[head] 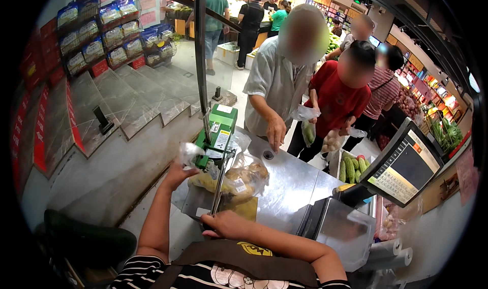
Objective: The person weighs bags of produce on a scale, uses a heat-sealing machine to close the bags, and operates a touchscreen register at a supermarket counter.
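A green bag-sealing machine point(216, 126) with a long metal lever point(221, 182) stands at the left end of a steel counter point(291, 186). My left hand point(179, 176) is at the machine's near left side, with bunched clear plastic point(190, 153) in its fingers. My right hand point(228, 225) grips the lever's near end, low over the counter edge. Beneath and right of the lever lies a clear plastic bag of yellowish-brown produce point(249, 171) bearing a white label point(240, 185); the plastic blurs its contents. Whether the bunched plastic joins this bag is hidden by the machine.
Across the counter a person in a grey shirt point(267, 79) reaches over it; beside them a person in red point(339, 85) holds bagged produce. A tilted touchscreen point(406, 163) and a scale plate point(345, 228) stand right. Stone stairs point(126, 94) rise left; a dark chair point(87, 235) is lower left.
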Tool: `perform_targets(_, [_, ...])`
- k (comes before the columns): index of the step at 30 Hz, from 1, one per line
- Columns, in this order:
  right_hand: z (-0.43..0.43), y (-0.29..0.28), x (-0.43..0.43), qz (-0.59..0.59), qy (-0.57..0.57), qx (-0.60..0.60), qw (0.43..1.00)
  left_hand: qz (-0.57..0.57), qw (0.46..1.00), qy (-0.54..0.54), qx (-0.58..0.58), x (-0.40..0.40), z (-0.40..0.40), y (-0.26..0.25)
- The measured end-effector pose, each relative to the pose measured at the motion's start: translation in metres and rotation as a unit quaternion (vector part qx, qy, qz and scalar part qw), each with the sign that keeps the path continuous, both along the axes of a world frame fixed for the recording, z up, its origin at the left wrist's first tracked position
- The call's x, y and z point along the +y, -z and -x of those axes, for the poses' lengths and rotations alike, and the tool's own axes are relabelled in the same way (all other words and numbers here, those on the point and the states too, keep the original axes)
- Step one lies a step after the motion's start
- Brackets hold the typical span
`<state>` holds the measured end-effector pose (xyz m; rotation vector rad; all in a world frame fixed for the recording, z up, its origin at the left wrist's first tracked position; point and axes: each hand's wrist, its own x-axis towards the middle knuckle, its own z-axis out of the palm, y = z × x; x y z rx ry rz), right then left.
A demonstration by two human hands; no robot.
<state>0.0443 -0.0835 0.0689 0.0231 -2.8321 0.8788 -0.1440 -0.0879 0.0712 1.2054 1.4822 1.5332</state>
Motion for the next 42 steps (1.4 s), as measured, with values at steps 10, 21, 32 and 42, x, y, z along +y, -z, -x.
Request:
perform_targets(10, [-0.006,0.01,-0.002,-0.009,-0.003,0.008,1.0,0.061,0.996,0.051,0.038,0.028,-0.013,0.02])
perform_targets(21, [-0.093,-0.026,0.032,0.069,0.37,0.166,0.911,0.102,0.951,0.278,0.09,0.051,-0.09,0.018])
perform_targets(32, [-0.149,-0.004,0.014,0.071,0.523,0.13,0.839,0.193,0.945,0.255,-0.064,0.111,-0.146,0.035])
perform_targets(42, [-0.181,0.041,0.068,0.028,0.639,0.105,0.761,0.04,0.978,0.14,0.152,0.05,-0.179,0.077])
